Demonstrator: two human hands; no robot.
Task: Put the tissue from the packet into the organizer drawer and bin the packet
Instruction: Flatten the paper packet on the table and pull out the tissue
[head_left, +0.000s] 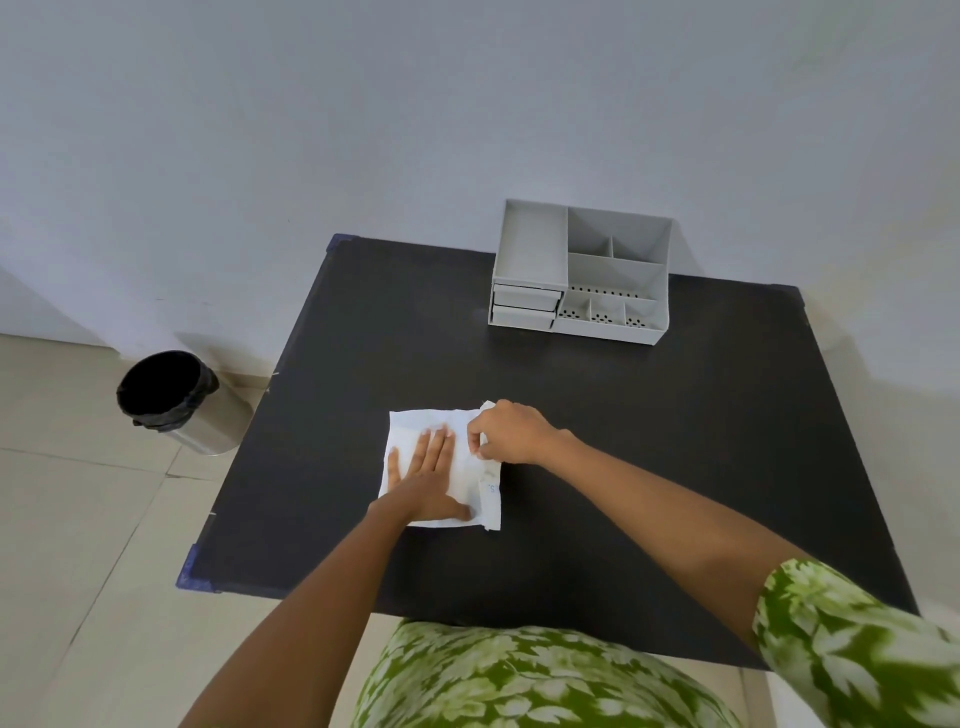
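flanking the tissue (415, 441): organizer (582, 275) beyond, bin (176, 405) on floor.

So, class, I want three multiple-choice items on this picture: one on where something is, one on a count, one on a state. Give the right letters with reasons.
1. Where is the bin?
A. on the table
B. on the floor, left of the table
C. beside the organizer

2. How many drawer fronts does the organizer show?
A. two
B. four
C. none

3. How are the drawers?
A. pulled out
B. removed
C. closed

Answers: 1 B, it stands on the tiles off the black table. 2 A, two fronts are stacked at its lower left. 3 C, both sit flush with the organizer's front.
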